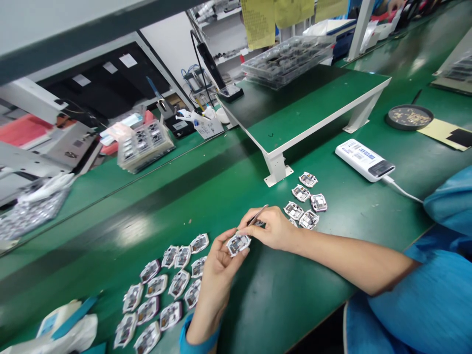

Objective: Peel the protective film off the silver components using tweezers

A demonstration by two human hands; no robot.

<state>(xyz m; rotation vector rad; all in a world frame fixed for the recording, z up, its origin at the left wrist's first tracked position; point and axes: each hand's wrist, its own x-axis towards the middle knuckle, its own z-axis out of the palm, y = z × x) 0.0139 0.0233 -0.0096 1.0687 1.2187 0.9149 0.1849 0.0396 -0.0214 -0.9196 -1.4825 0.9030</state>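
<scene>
My left hand (221, 263) is closed around the edges of a small white watch-like housing (238, 244) with electronic parts inside. Over it, my right hand (271, 227) pinches thin tweezers (258, 215), its fingertips at the housing's upper edge. What the tweezer tips touch is hidden behind the fingers. Left of my left hand, several similar housings (157, 285) lie in loose rows on the green bench, a few with purple rims. Beyond my right hand sits a smaller group of housings (301, 192).
A white-legged green shelf (313, 105) stands over the bench, carrying clear plastic trays (287, 59). To the right are a white power bank (365, 160) with a cable and a round dish (410, 117) of small parts. Stacked trays (145, 146) stand at the back left.
</scene>
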